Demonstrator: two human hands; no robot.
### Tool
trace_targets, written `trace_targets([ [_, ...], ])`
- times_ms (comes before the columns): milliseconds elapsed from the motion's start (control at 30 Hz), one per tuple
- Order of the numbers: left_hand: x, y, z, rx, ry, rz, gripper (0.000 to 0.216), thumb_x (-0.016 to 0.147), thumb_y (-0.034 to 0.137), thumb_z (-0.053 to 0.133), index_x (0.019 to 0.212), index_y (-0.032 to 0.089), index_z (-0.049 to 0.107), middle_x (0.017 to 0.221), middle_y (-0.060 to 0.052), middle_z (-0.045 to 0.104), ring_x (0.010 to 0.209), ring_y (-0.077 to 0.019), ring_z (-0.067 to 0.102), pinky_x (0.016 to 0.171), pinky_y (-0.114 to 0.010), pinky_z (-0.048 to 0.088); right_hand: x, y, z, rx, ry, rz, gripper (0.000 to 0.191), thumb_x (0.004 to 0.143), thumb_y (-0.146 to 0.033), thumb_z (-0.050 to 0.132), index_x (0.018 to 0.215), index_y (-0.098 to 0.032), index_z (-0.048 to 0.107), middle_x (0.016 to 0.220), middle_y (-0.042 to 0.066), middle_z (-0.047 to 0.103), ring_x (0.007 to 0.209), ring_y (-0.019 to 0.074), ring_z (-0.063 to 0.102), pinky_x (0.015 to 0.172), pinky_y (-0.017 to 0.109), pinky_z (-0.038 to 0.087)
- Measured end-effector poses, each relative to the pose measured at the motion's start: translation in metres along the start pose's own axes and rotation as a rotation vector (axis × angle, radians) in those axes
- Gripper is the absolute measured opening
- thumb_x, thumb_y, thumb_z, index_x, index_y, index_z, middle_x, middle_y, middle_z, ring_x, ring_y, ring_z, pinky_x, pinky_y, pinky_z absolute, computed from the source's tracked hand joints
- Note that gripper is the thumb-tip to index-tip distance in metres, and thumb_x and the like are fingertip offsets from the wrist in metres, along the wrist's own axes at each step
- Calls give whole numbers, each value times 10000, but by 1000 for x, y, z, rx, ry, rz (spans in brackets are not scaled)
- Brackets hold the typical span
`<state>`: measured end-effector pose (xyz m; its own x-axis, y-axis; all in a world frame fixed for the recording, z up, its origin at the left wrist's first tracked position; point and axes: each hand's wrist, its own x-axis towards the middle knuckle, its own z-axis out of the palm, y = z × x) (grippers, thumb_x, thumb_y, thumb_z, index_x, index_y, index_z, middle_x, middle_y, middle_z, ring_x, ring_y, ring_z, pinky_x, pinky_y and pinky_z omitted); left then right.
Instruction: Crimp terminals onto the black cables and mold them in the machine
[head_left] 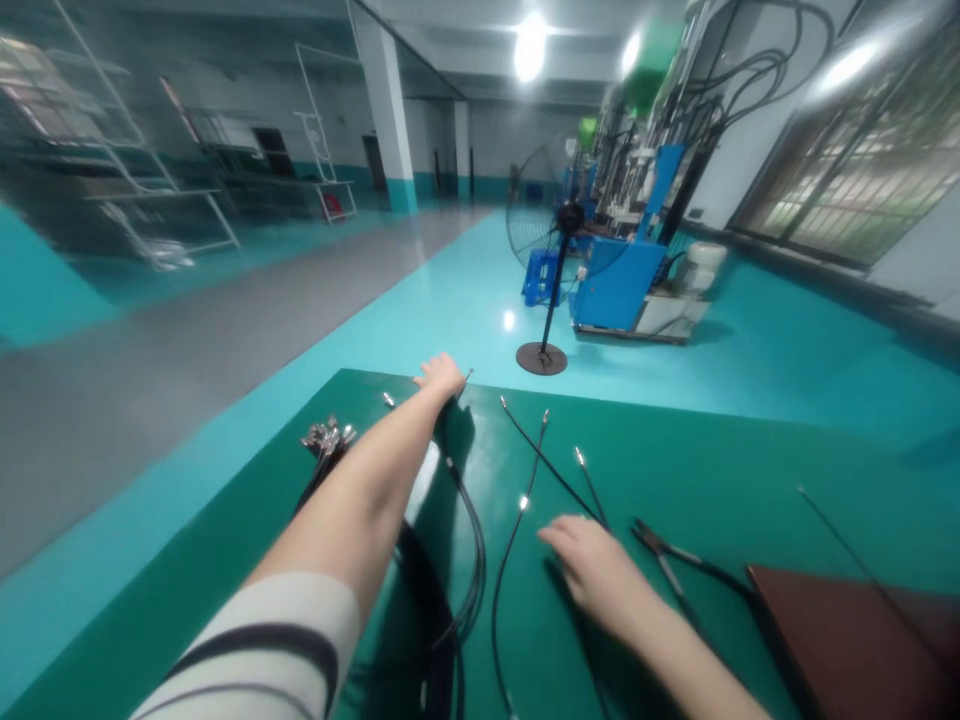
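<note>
My left hand [441, 375] is stretched out to the far edge of the green table [675, 470], closed on the end of a black cable [459, 480] whose metal tip pokes out past the fingers. My right hand [592, 565] lies flat on the table, fingers together, pressing on thin black cables [517, 530] with metal tips. A bundle of black cables [324, 445] with metal ends lies left of my left forearm.
Black-handled pliers [667, 550] lie right of my right hand, next to a brown board [847, 640] at the table's near right. Beyond the table stand a pedestal fan [551, 270], blue machines [622, 270] and metal racks [142, 190] on a teal floor.
</note>
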<state>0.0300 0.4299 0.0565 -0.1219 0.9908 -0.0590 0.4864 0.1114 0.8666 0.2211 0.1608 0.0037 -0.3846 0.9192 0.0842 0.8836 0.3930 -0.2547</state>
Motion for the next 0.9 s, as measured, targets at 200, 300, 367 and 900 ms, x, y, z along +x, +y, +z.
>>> trace_targets([
  [200,-45,-18,9,429,-248,273,327,678,193,607,998,177,542,1255,-172,426,1217,-377,277,961,-497,203,-69,40,-41,-46,405,246,276,842,-229,384,1050,-185,561,1108,133,533,1066,249,487,886,417,416],
  [300,-92,-17,2,494,-493,434,242,690,229,596,932,223,594,1086,-93,566,1065,-293,462,914,-368,302,-87,30,-52,32,365,371,237,856,-298,384,957,-201,575,975,104,583,919,224,558,766,360,459],
  [367,-131,-19,-11,517,-642,518,206,707,276,584,909,248,611,950,-53,620,899,-250,546,816,-320,359,-97,13,-51,114,130,413,249,865,-323,376,779,-222,586,799,55,621,750,195,595,641,313,460],
  [900,-427,-143,-83,829,-682,1076,107,807,263,493,830,159,503,738,-58,556,737,-211,481,744,-400,349,-139,-70,3,290,-107,552,373,777,-208,415,1142,-146,369,695,22,529,623,213,584,564,314,423],
])
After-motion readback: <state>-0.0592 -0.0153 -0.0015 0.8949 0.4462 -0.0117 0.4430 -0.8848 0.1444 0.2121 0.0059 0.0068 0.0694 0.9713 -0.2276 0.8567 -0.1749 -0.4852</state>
